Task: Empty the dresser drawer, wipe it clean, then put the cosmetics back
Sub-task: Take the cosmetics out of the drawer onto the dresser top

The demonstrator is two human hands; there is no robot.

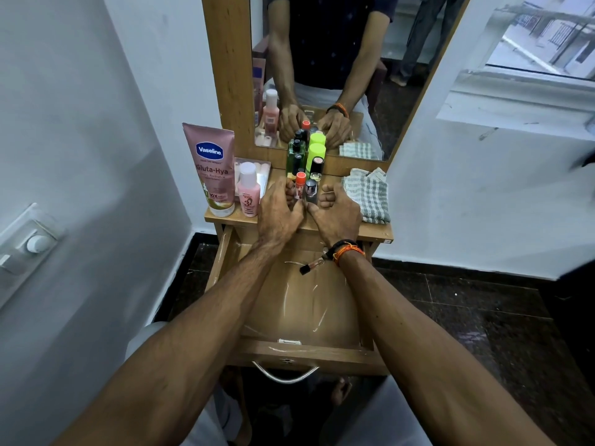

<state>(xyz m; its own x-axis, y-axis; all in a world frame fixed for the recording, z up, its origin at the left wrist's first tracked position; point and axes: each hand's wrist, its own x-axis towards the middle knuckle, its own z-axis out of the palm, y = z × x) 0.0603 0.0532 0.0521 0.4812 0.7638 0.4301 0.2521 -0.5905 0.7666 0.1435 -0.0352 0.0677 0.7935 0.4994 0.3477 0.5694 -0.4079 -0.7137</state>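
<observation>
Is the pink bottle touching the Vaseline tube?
Apart. The head view shows a strip of background between the pink bottle and the Vaseline tube.

A narrow light-brown wooden dresser surface (375, 230) below a mirror carries a pink upright Vaseline lotion tube (212, 169), a small pink bottle with a white cap (248, 189), a cluster of small cosmetic bottles (306, 162) and a folded grey-and-white checked cloth (368, 194).

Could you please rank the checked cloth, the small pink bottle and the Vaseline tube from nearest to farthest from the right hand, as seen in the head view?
From the right hand:
1. Checked cloth, just to its right on the dresser top.
2. Small pink bottle, beyond the left hand.
3. Vaseline tube, farthest left, by the wall.
</observation>
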